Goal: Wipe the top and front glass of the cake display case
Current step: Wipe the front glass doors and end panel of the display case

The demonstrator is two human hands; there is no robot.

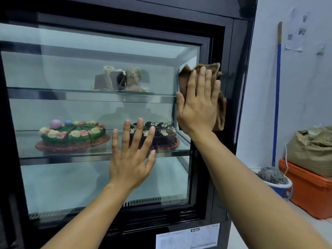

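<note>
head: right grip (197, 106) covers most of cloth (221, 112)

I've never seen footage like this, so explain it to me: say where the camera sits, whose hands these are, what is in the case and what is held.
There is no machine here. A person wears one camera on the head, looking forward and down, so both arms are the wearer's own. They face a black cake case. The right hand presses a brown cloth against the right edge of the front glass, fingers straight. The left hand seems to lie flat on the glass and holds nothing. Inside, a green cake and a chocolate cake stand on the middle shelf, with cut cake pieces on the shelf above. To the right of the case are a mop, an orange box and a sack.
</note>
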